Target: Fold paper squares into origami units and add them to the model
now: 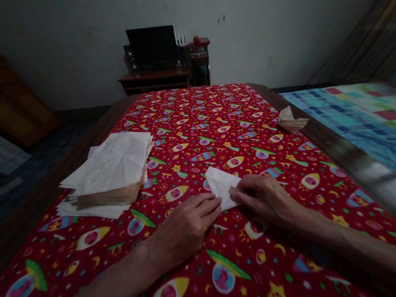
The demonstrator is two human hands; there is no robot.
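On red cloth, a flat left hand seemingly steadies folded paper the right hand pinches, stacked sheets handy at ten o'clock.

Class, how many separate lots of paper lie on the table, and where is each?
3: a stack on the left, a folded white sheet at the left hand and right hand, and a folded piece farther off, right. Others may be hidden.
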